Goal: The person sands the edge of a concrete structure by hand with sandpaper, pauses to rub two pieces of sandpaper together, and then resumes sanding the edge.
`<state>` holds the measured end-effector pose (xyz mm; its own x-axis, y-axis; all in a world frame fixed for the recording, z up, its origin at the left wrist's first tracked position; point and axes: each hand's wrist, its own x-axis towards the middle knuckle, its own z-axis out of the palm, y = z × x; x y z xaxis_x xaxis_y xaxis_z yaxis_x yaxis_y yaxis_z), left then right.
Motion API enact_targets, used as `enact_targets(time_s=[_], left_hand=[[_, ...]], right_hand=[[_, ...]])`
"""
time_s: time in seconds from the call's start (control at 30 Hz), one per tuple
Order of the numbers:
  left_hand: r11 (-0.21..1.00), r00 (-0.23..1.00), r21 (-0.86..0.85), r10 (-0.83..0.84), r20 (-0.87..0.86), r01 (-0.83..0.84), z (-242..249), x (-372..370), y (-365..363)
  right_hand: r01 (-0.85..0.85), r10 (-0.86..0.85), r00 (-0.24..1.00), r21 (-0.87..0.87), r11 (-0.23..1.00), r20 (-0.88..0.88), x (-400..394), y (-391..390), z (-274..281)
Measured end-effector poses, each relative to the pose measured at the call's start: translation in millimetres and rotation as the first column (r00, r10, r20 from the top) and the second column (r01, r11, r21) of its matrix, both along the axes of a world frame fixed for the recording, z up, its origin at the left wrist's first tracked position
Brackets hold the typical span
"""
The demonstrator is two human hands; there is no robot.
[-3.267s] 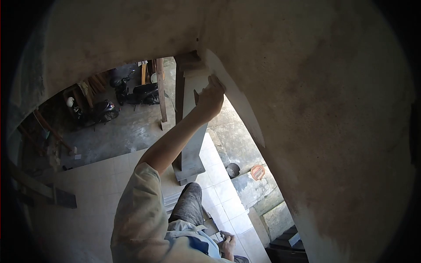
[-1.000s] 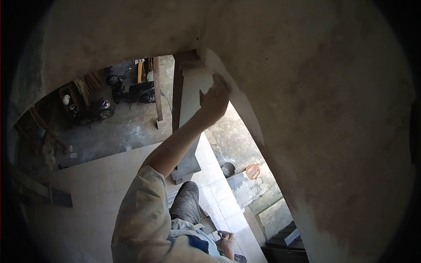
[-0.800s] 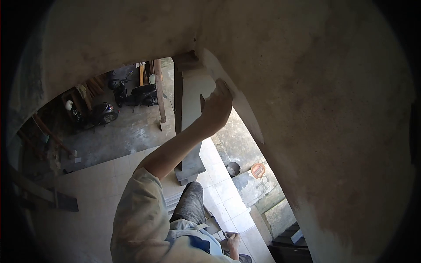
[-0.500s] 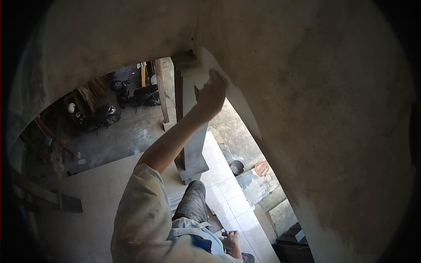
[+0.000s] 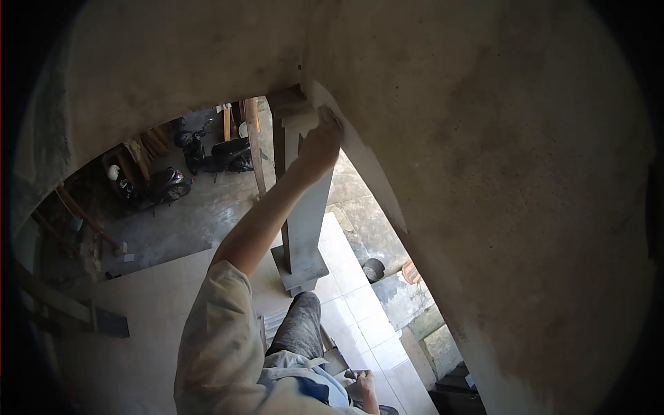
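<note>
My left hand point(image 5: 321, 142) is raised with the arm stretched out. Its closed fingers press a small flat tool, too small to identify, against the pale strip point(image 5: 370, 176) along the edge of a rough plastered arch point(image 5: 498, 173), close to the top corner by the grey pillar point(image 5: 304, 221). My right hand point(image 5: 364, 387) hangs low beside my body at the bottom edge, curled around something I cannot make out. I look down from high up, past my pale sleeve and grey trouser leg.
Far below lies a tiled floor point(image 5: 159, 311). Two parked motorbikes point(image 5: 228, 155) point(image 5: 155, 183) stand on concrete behind a wooden post point(image 5: 254, 145). A dark bucket point(image 5: 374, 268) and an orange object point(image 5: 409, 271) sit by a low wall. Planks point(image 5: 62, 304) lie at the left.
My left hand has slid up the pale edge strip toward the top corner by the pillar. The view has shifted slightly; the right hand stays low.
</note>
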<state>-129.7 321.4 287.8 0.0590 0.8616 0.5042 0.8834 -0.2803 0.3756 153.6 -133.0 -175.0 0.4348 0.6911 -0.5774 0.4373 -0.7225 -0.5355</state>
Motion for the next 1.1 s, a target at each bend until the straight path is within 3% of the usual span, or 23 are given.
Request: enact_targets(time_s=[0.03,0.13,0.2,0.27,0.33,0.37,0.47,0.5,0.6,0.63,0.7,0.8,0.83,0.87,0.93,0.97,1.03,1.1], left_hand=[[0.989,0.998,0.141,0.048,-0.031,-0.043,-3,-5,12],[0.999,1.0,0.019,0.026,-0.003,-0.026,-7,-3,-3],[0.97,0.995,0.244,0.005,-0.1,0.02,-26,7,-25],[0.934,0.99,0.344,-0.054,-0.134,0.098,-28,1,-15],[0.992,0.999,0.117,-0.042,-0.018,0.043,-6,-8,12],[1.0,0.999,0.002,-0.025,0.034,0.025,1,-12,19],[0.998,0.999,-0.06,-0.03,-0.037,0.028,-4,-13,12],[0.994,0.996,0.07,-0.086,-0.006,0.086,-10,-7,-8],[0.965,0.995,0.248,-0.062,-0.083,0.081,-20,4,-23],[0.981,0.998,0.189,-0.048,-0.028,0.053,-16,2,-14],[0.999,0.999,0.048,-0.024,0.025,0.022,-7,-12,20],[0.997,0.998,0.081,-0.018,0.053,0.013,-14,-18,40],[0.999,1.0,-0.036,-0.001,0.012,0.001,0,-12,15],[0.995,0.998,0.082,-0.058,0.039,0.055,-8,-5,-1],[0.992,0.995,0.074,-0.099,0.006,0.098,-5,0,-23],[0.983,0.997,0.18,-0.034,-0.075,0.047,-14,-1,-8],[0.999,0.999,0.038,-0.022,-0.033,0.023,-13,-14,35],[0.999,0.999,0.037,0.037,0.012,-0.038,-13,-13,40]], right_hand=[[-0.009,0.009,1.0,0.004,1.0,-0.003,2,-4,-5],[0.008,-0.008,1.0,0.05,0.999,-0.017,6,1,-32],[0.052,-0.05,0.996,0.027,0.998,-0.072,3,-2,-21],[0.003,-0.003,1.0,0.002,1.0,-0.024,4,1,-23],[-0.081,0.082,0.996,-0.043,0.996,0.043,11,-2,-31],[-0.069,0.07,0.997,-0.024,0.997,0.019,5,3,-9],[0.03,-0.03,0.999,-0.026,0.999,-0.015,1,-1,-12],[0.009,-0.009,1.0,0.01,1.0,-0.014,1,-1,-12],[0.007,-0.009,0.999,-0.04,0.999,-0.045,3,2,-14],[0.015,-0.018,0.998,-0.036,0.999,-0.068,13,-4,-45],[-0.023,0.023,0.999,-0.004,1.0,-0.028,17,-11,-41],[0.009,-0.009,1.0,-0.005,1.0,0.005,5,-7,-20],[0.005,-0.005,1.0,0.017,1.0,0.002,4,-6,-22],[0.0,0.0,1.0,0.039,0.999,0.0,4,-4,-24],[0.012,-0.01,1.0,0.063,0.998,-0.029,3,2,-32],[-0.017,0.018,1.0,0.056,0.998,-0.014,6,3,-35],[-0.021,0.022,0.999,0.039,0.999,-0.035,13,-4,-39],[-0.018,0.018,1.0,0.007,1.0,-0.015,12,-7,-33]])
